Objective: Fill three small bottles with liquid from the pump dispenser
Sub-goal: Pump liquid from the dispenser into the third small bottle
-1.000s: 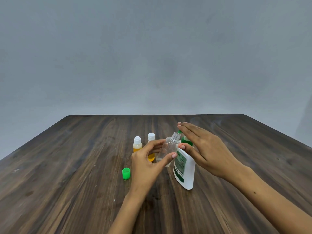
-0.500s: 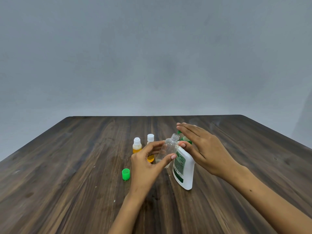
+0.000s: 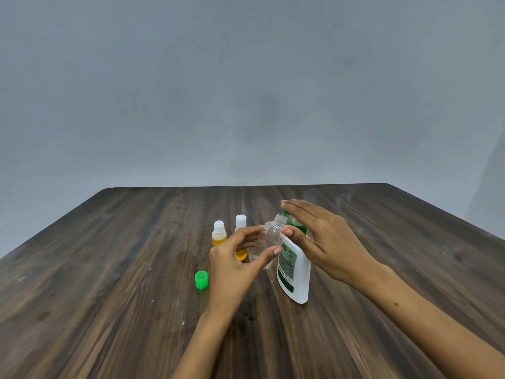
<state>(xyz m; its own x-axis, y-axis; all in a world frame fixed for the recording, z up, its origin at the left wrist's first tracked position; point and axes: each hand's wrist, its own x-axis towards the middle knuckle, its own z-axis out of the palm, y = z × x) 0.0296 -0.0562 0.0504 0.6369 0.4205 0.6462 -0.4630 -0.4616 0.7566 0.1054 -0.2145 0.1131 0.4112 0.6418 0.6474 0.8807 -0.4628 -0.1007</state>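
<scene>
- The left hand has its fingers and thumb curled round a clear empty bottle, tilted so the open neck leans toward 1 o'clock, right up at the green pump head of the white dispenser.
- The right hand lies over the pump with its fingers straight and together, nothing pinched, thumb down against the dispenser's shoulder. Looks like the press is about to happen.
- Whether the nozzle tip really sits over the bottle mouth is hidden behind the hand, so no telling. That's the part to get right first: mouth directly under the spout, then press.
- Probably best to push slow and straight down. The dispenser stands on the desk with only that hand on it, so a sideways shove could tip it toward the bottle.
- The clear bottle is light thin plastic, so an easy grip would do; a hard squeeze might burp liquid back out.
- Two capped small bottles with yellow-orange liquid stand at roughly 10 o'clock from the held one, the farther one partly hidden behind the left hand. So this looks like bottle three.
- The green cap sits on the desk at about 8 o'clock from the left hand, near it, ready for closing up.
</scene>
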